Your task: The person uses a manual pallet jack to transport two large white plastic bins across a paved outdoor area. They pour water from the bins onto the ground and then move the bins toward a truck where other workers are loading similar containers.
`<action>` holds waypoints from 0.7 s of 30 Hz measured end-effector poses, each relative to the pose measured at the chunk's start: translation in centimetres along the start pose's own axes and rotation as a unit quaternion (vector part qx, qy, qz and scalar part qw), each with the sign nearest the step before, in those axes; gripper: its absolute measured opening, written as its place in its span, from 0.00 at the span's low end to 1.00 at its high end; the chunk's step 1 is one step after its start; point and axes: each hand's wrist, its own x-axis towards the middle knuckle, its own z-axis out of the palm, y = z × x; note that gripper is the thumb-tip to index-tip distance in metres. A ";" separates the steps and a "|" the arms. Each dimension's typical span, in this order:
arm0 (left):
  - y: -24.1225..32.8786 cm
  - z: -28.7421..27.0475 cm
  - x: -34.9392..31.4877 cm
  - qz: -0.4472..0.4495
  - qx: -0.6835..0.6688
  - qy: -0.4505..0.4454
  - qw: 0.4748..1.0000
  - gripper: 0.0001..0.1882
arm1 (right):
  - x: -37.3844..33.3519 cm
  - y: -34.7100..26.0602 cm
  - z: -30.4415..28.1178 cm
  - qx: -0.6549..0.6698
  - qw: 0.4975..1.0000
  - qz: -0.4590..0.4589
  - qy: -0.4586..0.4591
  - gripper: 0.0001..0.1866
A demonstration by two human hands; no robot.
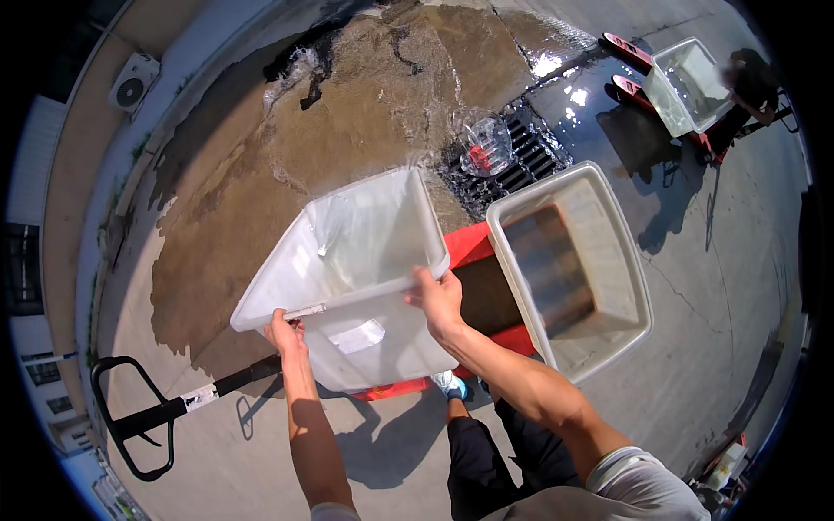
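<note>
One bin's rim [373,292] gripped: L hand [284,333], R hand [440,301] (pallet jack [469,244] part. hid).

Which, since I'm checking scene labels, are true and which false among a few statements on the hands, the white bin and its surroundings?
1. The left hand and the right hand both touch one translucent white plastic bin. True.
2. A black looped handle is at the picture's far right. False: the handle is at the lower left.
3. A black slotted grate is set in the wet ground. True.
4. Another person is at the upper left. False: that person is at the upper right.
</note>
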 end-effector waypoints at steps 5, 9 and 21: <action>0.0 0.0 0.5 0.000 -0.007 -0.016 1.000 0.14 | -0.1 -0.5 0.3 -0.028 1.000 -0.001 0.007 0.14; 0.7 1.0 1.2 0.008 -0.015 -0.025 1.000 0.15 | 1.2 -0.5 1.0 -0.037 0.999 -0.037 0.008 0.14; 3.7 5.4 3.8 -0.005 0.016 -0.018 1.000 0.09 | 4.7 -2.9 4.4 -0.001 0.996 -0.089 0.032 0.13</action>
